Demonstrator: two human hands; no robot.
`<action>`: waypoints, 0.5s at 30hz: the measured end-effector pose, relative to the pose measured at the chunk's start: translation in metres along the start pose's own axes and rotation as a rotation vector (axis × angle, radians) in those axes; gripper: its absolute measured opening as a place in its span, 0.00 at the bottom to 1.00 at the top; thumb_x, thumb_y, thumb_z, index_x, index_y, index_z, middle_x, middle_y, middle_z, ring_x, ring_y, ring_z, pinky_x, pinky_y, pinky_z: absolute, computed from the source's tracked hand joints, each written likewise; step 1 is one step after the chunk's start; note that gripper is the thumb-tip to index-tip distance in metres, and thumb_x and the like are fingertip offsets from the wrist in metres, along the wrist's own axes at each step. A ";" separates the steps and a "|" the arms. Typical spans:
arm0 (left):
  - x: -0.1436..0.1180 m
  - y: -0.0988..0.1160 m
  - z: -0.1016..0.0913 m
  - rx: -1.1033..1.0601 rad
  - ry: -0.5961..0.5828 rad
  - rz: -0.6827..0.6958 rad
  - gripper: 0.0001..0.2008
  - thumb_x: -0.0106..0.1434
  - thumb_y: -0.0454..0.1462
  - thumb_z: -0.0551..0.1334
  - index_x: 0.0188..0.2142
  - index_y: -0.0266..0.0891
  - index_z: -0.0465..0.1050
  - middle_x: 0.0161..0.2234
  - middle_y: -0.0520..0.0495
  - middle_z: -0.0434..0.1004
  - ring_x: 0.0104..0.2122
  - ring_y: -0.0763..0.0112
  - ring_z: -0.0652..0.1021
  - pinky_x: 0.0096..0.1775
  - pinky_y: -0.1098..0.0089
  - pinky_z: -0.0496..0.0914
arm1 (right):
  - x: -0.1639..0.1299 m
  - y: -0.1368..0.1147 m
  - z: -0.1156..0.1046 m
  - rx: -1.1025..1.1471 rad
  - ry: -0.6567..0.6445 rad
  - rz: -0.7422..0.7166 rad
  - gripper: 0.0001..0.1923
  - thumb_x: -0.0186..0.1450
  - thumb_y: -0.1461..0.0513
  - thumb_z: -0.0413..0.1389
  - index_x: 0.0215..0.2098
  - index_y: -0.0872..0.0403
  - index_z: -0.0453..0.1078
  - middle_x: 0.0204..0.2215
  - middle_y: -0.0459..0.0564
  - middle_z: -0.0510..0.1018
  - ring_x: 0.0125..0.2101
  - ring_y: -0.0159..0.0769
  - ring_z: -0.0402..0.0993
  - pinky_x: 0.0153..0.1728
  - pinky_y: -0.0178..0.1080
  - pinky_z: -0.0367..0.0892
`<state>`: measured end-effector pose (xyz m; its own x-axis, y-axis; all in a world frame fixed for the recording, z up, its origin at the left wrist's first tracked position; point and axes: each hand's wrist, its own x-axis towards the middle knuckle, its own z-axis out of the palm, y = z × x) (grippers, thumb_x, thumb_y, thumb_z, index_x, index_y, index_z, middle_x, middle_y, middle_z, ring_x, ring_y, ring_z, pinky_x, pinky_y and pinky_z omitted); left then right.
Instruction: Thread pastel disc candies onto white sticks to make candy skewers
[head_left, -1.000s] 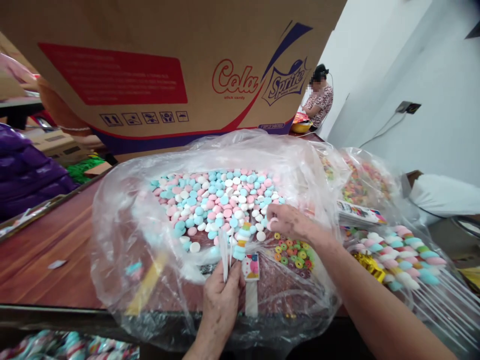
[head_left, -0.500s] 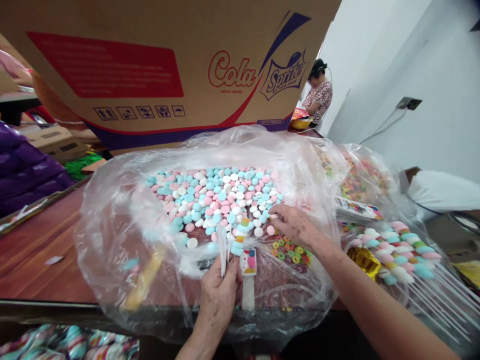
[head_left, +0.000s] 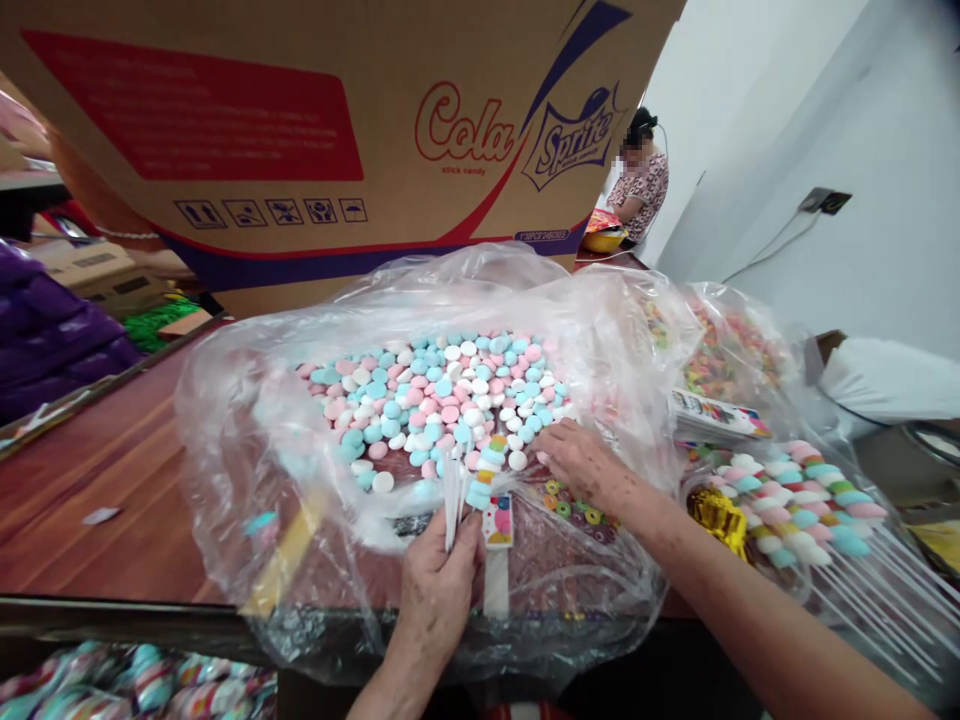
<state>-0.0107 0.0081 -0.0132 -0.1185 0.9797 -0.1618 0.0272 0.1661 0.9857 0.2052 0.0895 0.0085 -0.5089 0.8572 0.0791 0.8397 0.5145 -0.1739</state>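
Note:
My left hand [head_left: 441, 560] is closed around a bunch of thin white sticks [head_left: 451, 490]. The same hand holds a candy skewer [head_left: 487, 475] threaded with blue and white discs and yellow-orange rings. To its right, my right hand [head_left: 589, 462] reaches over the edge of a pile of pastel candy discs [head_left: 442, 390] in pink, blue and white. Its fingers are bent together on a pink candy disc [head_left: 542, 457], which they partly cover. Below that hand lie small coloured candy rings [head_left: 570, 505], partly hidden by it. A printed card [head_left: 498, 520] lies beside my left fingers.
Clear plastic bags [head_left: 240, 440] spread over the wooden table [head_left: 135, 490]. A large cardboard box [head_left: 300, 120] stands behind. At right are finished candy skewers [head_left: 802, 500], a stack of cards [head_left: 720, 415] and bagged candy rings [head_left: 720, 345]. Another person [head_left: 641, 185] sits farther back.
My right hand has moved slightly down and left onto the pink candy disc at the pile's edge. My left hand keeps its hold on the sticks and skewer. The view has shifted a little.

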 end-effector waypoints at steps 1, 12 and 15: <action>0.000 0.000 0.000 -0.007 -0.006 -0.006 0.15 0.59 0.48 0.63 0.31 0.37 0.75 0.11 0.61 0.56 0.12 0.78 0.57 0.15 0.76 0.51 | 0.000 0.001 -0.001 0.046 -0.001 0.020 0.12 0.69 0.68 0.46 0.39 0.55 0.72 0.37 0.54 0.76 0.42 0.41 0.68 0.45 0.41 0.62; 0.000 -0.004 -0.002 -0.067 -0.087 -0.057 0.15 0.61 0.48 0.62 0.34 0.37 0.72 0.12 0.63 0.55 0.11 0.79 0.57 0.15 0.77 0.51 | -0.003 0.000 -0.007 0.122 0.106 0.209 0.03 0.66 0.64 0.52 0.35 0.53 0.67 0.34 0.49 0.74 0.37 0.37 0.68 0.38 0.36 0.59; 0.001 -0.001 -0.002 -0.027 -0.089 -0.032 0.15 0.61 0.47 0.62 0.33 0.37 0.73 0.13 0.62 0.56 0.12 0.78 0.58 0.16 0.77 0.52 | -0.001 -0.003 -0.002 0.031 0.070 0.160 0.06 0.68 0.65 0.49 0.35 0.54 0.68 0.34 0.51 0.75 0.37 0.38 0.69 0.39 0.37 0.60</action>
<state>-0.0128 0.0082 -0.0142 -0.0302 0.9802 -0.1957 -0.0017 0.1958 0.9806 0.2037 0.0871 0.0105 -0.3538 0.9281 0.1162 0.9021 0.3714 -0.2198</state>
